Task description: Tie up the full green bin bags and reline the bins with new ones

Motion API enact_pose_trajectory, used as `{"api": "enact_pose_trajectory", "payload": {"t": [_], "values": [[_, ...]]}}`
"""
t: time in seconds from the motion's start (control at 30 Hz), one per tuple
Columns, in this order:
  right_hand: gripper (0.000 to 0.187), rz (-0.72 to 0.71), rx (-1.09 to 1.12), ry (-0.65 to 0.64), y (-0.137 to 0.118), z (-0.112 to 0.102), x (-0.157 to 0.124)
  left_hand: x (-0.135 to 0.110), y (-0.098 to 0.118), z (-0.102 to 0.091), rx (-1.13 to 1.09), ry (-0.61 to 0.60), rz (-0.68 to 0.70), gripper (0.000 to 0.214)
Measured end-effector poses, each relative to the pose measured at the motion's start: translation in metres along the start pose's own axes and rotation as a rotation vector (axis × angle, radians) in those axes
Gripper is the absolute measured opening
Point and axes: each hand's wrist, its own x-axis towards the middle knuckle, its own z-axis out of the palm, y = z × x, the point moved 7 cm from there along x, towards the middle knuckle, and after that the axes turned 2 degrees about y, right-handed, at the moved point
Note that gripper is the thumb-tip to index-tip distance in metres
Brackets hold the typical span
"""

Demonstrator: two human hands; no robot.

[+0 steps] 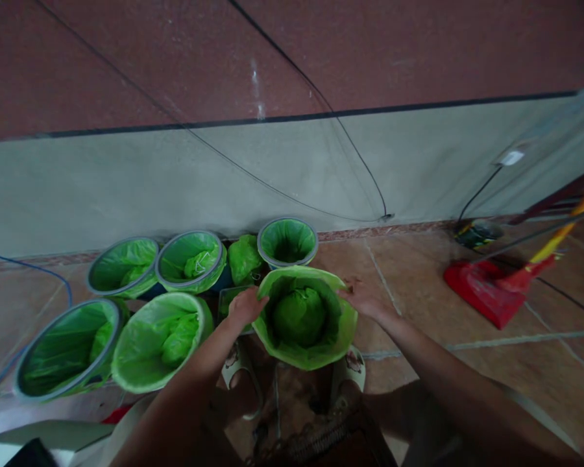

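Between my feet and the wall is a trash bin lined with a light green bag (341,331), its top folded out over the rim. Inside it lies a bunched green bag (299,314). My left hand (246,306) grips the liner's edge on the left side, fingers closed on it. On the opposite side, my right hand (359,297) pinches the same liner's edge; its fingers are slightly blurred. The bin body beneath is hidden by the liner.
Several green-lined bins, including one with a grey rim (288,264), stand to the left and behind. A knotted green bag (244,259) sits among them. At right are a red dustpan (489,292) and a yellow handle (555,237). Cables hang along the wall (272,162).
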Motion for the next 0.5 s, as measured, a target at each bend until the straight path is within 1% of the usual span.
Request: {"api": "enact_pose_trajectory", "payload": {"t": [0.07, 0.2, 0.37, 0.5], "values": [[0.03, 0.003, -0.086, 0.004, -0.008, -0.004, 0.004, 0.002, 0.004, -0.005, 0.035, 0.045, -0.016, 0.033], [0.031, 0.024, -0.216, 0.043, -0.022, -0.018, 0.003, 0.002, 0.003, -0.018, 0.072, 0.109, -0.042, 0.031], [0.029, 0.035, -0.252, 0.077, -0.024, -0.028, 0.0, 0.0, -0.004, -0.02, 0.078, 0.14, -0.052, 0.03], [0.03, 0.042, -0.242, 0.053, -0.026, -0.029, -0.004, -0.003, 0.0, -0.021, 0.079, 0.165, -0.032, 0.03]]}}
